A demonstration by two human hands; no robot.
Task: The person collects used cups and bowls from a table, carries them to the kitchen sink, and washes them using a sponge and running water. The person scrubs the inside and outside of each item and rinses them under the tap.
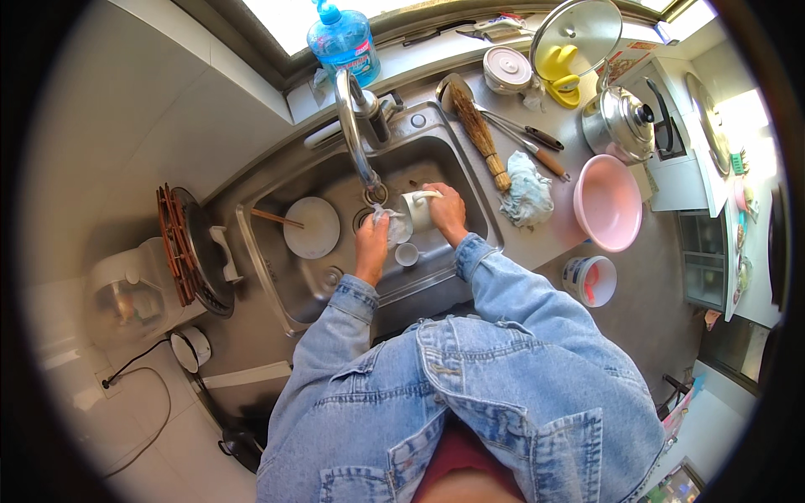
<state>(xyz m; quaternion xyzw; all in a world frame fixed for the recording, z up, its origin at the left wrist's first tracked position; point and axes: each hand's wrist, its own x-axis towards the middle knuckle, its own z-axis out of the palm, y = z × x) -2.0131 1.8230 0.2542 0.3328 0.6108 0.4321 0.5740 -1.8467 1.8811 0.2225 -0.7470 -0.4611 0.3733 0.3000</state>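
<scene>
Over the stainless steel sink (pixel 434 157), my right hand (pixel 448 210) grips a pale mug (pixel 417 210) tipped on its side, its mouth towards the left. My left hand (pixel 371 245) pinches a whitish, crumpled cloth or film (pixel 396 227) at the mug's mouth. Both are just below the outlet of the chrome faucet (pixel 350 119); whether water runs is hard to tell. A small white cup (pixel 407 254) stands on the sink floor beneath my hands. Left of them lies a white plate or bowl (pixel 309 236), with wooden chopsticks (pixel 277 217) resting across its edge.
Right of the sink lie a straw brush (pixel 478 132), a crumpled cloth (pixel 527 188) and a pink basin (pixel 607 202). A steel kettle (pixel 619 122) stands beyond. A blue soap bottle (pixel 344 47) is behind the faucet. At left a pot lid (pixel 204 251) leans against a wooden rack (pixel 175 245).
</scene>
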